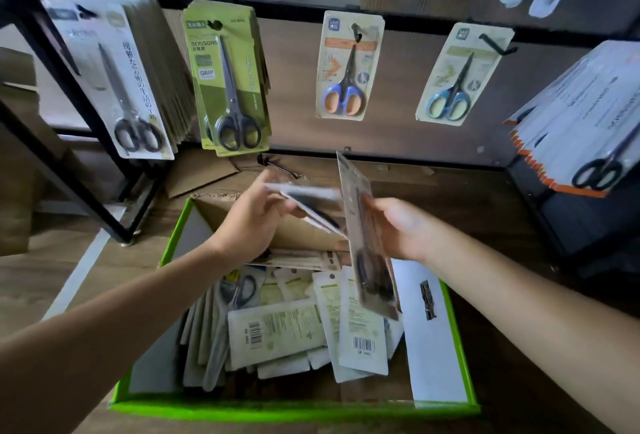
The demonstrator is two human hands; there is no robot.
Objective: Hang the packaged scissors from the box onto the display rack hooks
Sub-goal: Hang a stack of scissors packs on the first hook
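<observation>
A green-edged cardboard box (166, 246) on the floor holds several packaged scissors (277, 329), mostly face down. Above the box, my left hand (249, 222) grips a blurred scissors pack (308, 201) lying almost flat. My right hand (398, 229) holds another scissors pack (367, 236) upright, edge toward me. Behind them stands the display rack. On its hooks hang a white pack stack (114, 77), a green pack stack (228, 80), a single orange-handled pack (346, 66) and a single blue-handled pack (457, 77). A bare hook (277, 167) sticks out lower down, just above my left hand.
A black rack frame (69, 142) slants at the left. At the right, a thick stack of white and orange packs (581, 122) juts out on another rack. Flattened cardboard (197, 174) lies on the wooden floor behind the box.
</observation>
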